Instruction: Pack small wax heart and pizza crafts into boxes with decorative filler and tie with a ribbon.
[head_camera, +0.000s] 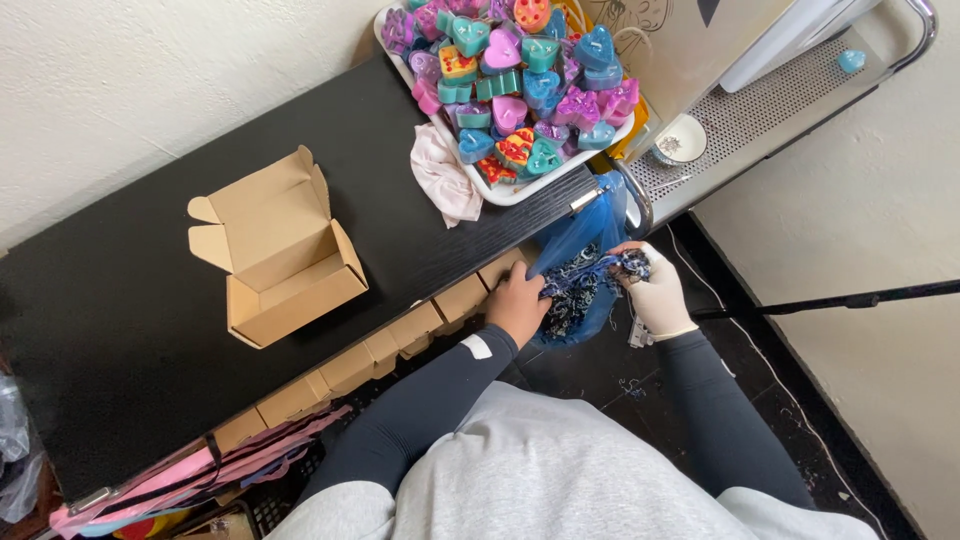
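Near us, our left hand (517, 303) and gloved right hand (655, 290) both grip the blue bag (580, 262), right of the open box (280, 262) and below the tray (500, 190) of hearts.

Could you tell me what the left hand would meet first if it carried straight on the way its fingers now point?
The left hand points into the blue plastic bag, so it would likely meet the dark shredded filling inside first; depth within the bag is unclear.
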